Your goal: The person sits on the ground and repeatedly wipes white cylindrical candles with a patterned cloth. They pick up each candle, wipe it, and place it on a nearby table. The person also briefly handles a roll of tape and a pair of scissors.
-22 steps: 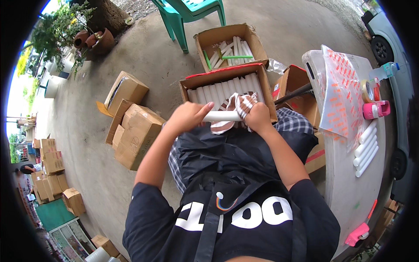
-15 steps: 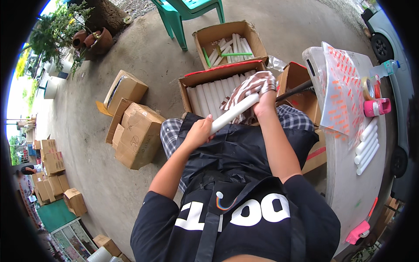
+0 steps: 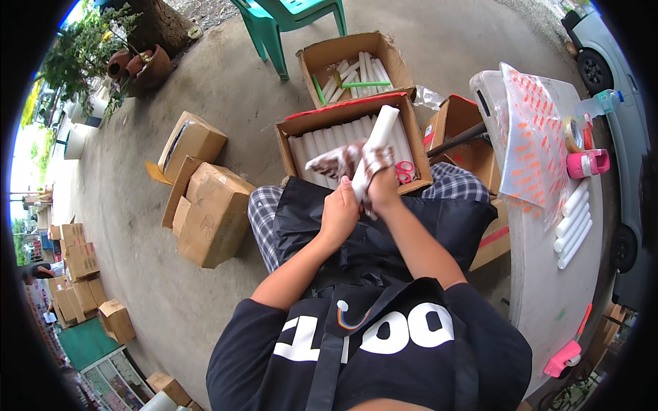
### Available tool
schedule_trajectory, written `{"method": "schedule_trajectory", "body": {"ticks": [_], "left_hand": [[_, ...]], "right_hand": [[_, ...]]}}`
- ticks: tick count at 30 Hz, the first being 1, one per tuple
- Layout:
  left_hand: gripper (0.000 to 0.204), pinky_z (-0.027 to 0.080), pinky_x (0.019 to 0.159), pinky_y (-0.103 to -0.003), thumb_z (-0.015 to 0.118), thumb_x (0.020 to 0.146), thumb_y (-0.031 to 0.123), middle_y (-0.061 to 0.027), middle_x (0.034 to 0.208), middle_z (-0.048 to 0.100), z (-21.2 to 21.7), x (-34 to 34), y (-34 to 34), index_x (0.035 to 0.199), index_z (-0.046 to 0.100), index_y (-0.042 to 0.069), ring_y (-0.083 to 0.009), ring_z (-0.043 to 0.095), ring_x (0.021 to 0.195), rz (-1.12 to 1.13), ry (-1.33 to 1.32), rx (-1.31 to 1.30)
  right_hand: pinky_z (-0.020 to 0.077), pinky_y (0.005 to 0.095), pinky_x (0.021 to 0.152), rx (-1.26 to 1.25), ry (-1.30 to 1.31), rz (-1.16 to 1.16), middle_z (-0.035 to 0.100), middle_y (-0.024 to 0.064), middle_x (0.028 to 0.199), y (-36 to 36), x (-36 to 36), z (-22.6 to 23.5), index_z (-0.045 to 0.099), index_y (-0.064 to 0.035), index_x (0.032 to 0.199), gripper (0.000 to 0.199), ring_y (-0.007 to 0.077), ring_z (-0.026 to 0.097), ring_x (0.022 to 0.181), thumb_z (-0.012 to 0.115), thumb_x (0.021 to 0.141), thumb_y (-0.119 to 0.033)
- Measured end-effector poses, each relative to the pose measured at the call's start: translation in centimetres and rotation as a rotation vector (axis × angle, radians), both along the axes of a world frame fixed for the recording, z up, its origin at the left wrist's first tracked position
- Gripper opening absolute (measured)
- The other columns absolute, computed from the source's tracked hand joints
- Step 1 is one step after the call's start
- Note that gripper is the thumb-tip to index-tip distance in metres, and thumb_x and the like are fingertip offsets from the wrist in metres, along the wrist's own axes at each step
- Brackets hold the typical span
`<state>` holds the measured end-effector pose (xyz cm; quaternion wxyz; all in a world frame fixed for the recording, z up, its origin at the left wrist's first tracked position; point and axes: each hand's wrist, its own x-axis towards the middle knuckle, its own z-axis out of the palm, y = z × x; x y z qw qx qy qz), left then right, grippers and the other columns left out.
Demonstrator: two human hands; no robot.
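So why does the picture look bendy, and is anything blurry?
In the head view, the fisheye lens curves the long pale grey table near the rim; in that view, the brown-and-white striped cloth looks smeared, probably by motion; at its far left, daylight glares white.

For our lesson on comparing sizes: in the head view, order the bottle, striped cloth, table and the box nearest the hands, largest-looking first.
1. Table
2. Box
3. Striped cloth, bunched
4. Bottle

Two hands (image 3: 340,211), one striped cloth (image 3: 334,162), one held white rod (image 3: 384,127), four tabletop rods (image 3: 576,198), one green chair (image 3: 298,17)
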<state>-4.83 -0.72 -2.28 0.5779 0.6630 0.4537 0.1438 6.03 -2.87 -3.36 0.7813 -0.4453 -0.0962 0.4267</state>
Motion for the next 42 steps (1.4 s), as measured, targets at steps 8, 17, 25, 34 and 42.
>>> {"method": "schedule_trajectory", "body": {"ticks": [8, 17, 25, 34, 42], "left_hand": [[0.041, 0.037, 0.041, -0.025, 0.027, 0.099, 0.038, 0.0038, 0.05, 0.037, 1.2, -2.0, 0.9, 0.079, 0.047, 0.008, -0.0064, 0.03, 0.034, -0.292, -0.475, -1.682], [0.055, 0.043, 0.044, -0.03, 0.018, 0.099, 0.043, 0.0003, 0.052, 0.041, 2.5, -2.3, 0.9, 0.078, 0.05, 0.005, -0.0104, 0.034, 0.036, -0.239, -0.14, -0.921], [0.047, 0.045, 0.048, -0.036, 0.029, 0.1, 0.033, -0.0065, 0.056, 0.051, 1.8, -0.6, 1.8, 0.084, 0.06, 0.001, -0.0206, 0.053, 0.045, -0.235, 0.302, 0.815], [0.049, 0.01, 0.111, -0.053, 0.032, 0.094, 0.04, -0.0178, 0.135, 0.042, 4.2, 1.5, 3.9, 0.124, 0.052, 0.007, -0.034, 0.036, 0.13, -0.098, -0.453, 0.919], [0.046, 0.002, 0.113, -0.053, 0.031, 0.095, 0.047, -0.0123, 0.132, 0.048, 7.0, 0.2, 11.2, 0.118, 0.061, 0.02, -0.0265, 0.034, 0.133, -0.157, 0.245, 1.367]], "right_hand": [[0.0546, 0.04, 0.054, 0.212, 0.353, 0.018, 0.061, 0.0097, 0.084, 0.1, 5.2, 3.5, 0.055, -0.0084, 0.099, 0.034, 0.0249, 0.062, 0.066, 0.053, 0.089, -0.041], [0.0491, 0.0299, 0.054, 0.0, -0.353, -0.222, 0.057, 0.0066, 0.088, -0.3, 6.7, 0.2, 0.054, -0.0072, 0.099, 0.019, 0.0162, 0.057, 0.066, 0.05, 0.092, -0.025], [0.0509, 0.0368, 0.081, 0.352, 0.344, 0.007, 0.055, 0.0038, 0.108, 0.3, 0.8, -0.2, 0.046, -0.0119, 0.112, 0.03, 0.02, 0.056, 0.098, 0.045, 0.097, -0.038], [0.0434, 0.0288, 0.091, 0.104, 0.221, 0.06, 0.052, 0.0047, 0.12, 0.0, -5.2, 2.8, 0.044, -0.0107, 0.127, 0.036, 0.014, 0.052, 0.109, 0.051, 0.096, -0.026], [0.0504, 0.0344, 0.076, -0.232, -1.304, 0.453, 0.065, 0.0179, 0.096, -2.9, 1.5, 0.9, 0.059, -0.0122, 0.119, 0.035, 0.0327, 0.064, 0.088, 0.063, 0.085, -0.021]]}}
